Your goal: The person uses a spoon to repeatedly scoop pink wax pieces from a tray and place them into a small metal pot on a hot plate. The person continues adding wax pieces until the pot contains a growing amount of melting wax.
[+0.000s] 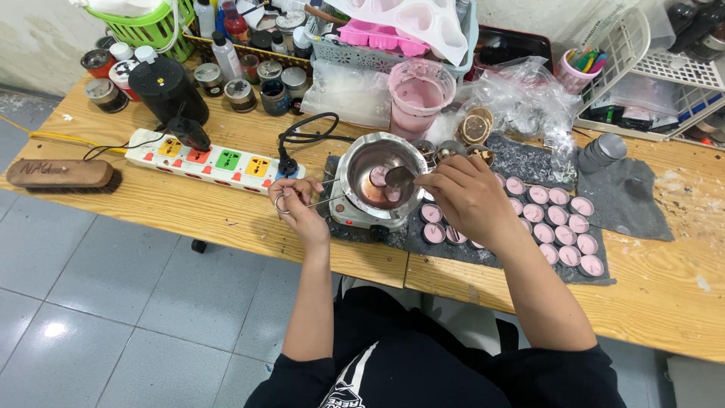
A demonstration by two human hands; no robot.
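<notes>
Left hand (300, 205) is pinched on the wire handle (321, 201) of the small steel melting pot (375, 175), steadying it from the side. Right hand (467, 198) is closed round a spoon (398, 177) w/ its bowl dipped in the pot, among pink wax pieces. Pot sits on a little white hot plate (355, 217), mid tabletop (189, 211), on a dark grey mat.

Handling, as a guess: pot is thin metal, light, prob. hot at the walls, so the wire handle is the sensible grip; it's springy and could let the pot tip, esp. w/ liquid wax inside. Spoon is stiff, best held at the stem end, away from heat.

Just right of the pot: rows of small tins filled w/ pink wax (559, 219), shallow, easy to knock. Behind: pink plastic measuring jug (418, 94), dried citrus slices. Left: white power strip (211, 160) w/ coloured sockets, black cord running to the hot plate, wooden brush (60, 174) at the far edge.
</notes>
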